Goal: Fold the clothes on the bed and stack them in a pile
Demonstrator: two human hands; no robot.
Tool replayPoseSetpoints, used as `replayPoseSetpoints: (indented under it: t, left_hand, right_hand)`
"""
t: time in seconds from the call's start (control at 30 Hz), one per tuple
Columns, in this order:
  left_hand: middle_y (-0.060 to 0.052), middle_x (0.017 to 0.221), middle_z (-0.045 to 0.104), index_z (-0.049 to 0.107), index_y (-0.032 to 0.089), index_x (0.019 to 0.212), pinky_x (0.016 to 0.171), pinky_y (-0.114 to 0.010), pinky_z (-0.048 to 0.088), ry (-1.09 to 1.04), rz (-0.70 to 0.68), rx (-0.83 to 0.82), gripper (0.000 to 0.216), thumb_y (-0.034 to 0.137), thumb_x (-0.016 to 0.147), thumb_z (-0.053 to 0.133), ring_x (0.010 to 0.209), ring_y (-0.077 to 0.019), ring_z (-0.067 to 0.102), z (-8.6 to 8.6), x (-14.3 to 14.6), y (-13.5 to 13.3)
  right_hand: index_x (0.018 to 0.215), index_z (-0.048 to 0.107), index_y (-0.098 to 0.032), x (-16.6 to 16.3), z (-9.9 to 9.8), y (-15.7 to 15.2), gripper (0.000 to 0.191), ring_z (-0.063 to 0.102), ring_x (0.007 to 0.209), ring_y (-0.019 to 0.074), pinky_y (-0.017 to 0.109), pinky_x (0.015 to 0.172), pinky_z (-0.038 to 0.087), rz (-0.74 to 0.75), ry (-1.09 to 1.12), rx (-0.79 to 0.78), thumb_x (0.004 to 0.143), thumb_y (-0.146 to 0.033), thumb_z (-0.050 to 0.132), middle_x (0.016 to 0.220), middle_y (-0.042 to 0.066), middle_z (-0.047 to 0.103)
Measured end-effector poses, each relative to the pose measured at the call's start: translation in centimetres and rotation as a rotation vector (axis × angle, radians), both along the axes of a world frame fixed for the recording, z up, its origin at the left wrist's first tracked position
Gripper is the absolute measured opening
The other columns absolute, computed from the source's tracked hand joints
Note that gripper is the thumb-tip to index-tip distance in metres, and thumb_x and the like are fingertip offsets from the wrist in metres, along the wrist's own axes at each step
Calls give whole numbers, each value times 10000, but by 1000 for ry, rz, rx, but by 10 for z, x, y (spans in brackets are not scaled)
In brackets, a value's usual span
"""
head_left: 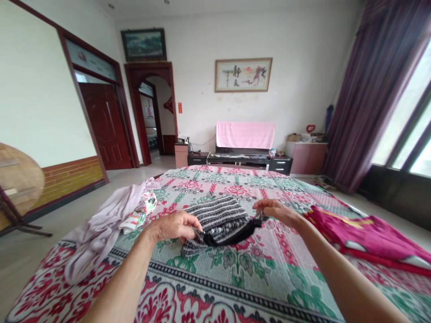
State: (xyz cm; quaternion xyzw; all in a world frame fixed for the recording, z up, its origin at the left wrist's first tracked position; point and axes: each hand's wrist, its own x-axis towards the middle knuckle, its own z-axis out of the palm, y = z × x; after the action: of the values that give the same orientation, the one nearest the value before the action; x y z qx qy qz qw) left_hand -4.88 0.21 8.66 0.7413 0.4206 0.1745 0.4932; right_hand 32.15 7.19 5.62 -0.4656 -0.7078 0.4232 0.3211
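The widest passage I see lies beyond the black-and-white striped knit garment (217, 213), where the flower-patterned pink, green and red cover (235, 271) runs flat to its far edge. Nearer, an open strip stretches between the forearms (124, 273). Straight across from left hand (181, 226) to right hand (274, 210), a sagging black band (232, 239) bars the way. Crumpled pale-lilac cloth (101, 231) and white, colourfully printed fabric (141, 213) crowd the left; a folded magenta garment (373, 231) blocks the right.
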Motion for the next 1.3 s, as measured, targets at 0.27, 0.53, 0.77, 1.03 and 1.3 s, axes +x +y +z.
replayPoseSetpoints:
  t: [0.27, 0.53, 0.77, 1.03, 1.3]
  left_hand:
    - [-19, 594, 646, 622, 148, 730, 408, -176, 322, 19, 333, -15, 344, 489, 690, 594, 425, -80, 521, -24, -3, 23]
    - [-16, 460, 591, 567, 159, 613, 369, -202, 323, 389, 879, 94, 343, 489, 698, 524, 367, -114, 502, -74, -33, 59]
    - [-10, 535, 588, 554, 143, 632, 348, -174, 282, 178, 769, -8, 386, 526, 650, 591, 405, -96, 523, -68, -30, 48]
    - [22, 447, 525, 536, 156, 616, 335, -180, 204, 150, 738, -5, 293, 437, 625, 617, 363, -82, 453, -75, -30, 53]
    - [26, 414, 515, 545, 163, 636, 370, -188, 249, 40, 851, 115, 282, 443, 654, 579, 378, -89, 439, -73, -25, 51]
  right_hand:
    - [916, 635, -139, 1, -13, 3, 262, 613, 614, 126, 243, 581, 490, -162, -83, -43, 754, -328, 554, 715, 53, 681]
    - [857, 678, -140, -57, -28, 62, 201, 579, 573, 107, 175, 497, 413, -410, -514, 50, 716, -160, 535, 609, -3, 627]
    - [684, 696, -149, -87, -44, 81, 192, 583, 653, 179, 234, 546, 383, -478, -648, 104, 691, -253, 534, 598, 65, 623]
    - [747, 701, -205, -82, -54, 70, 194, 594, 680, 154, 217, 582, 384, -494, -552, 225, 709, -303, 538, 684, 7, 669]
    - [946, 703, -203, -88, -61, 72, 278, 620, 815, 176, 246, 738, 429, -582, -420, 369, 748, -273, 520, 875, 35, 705]
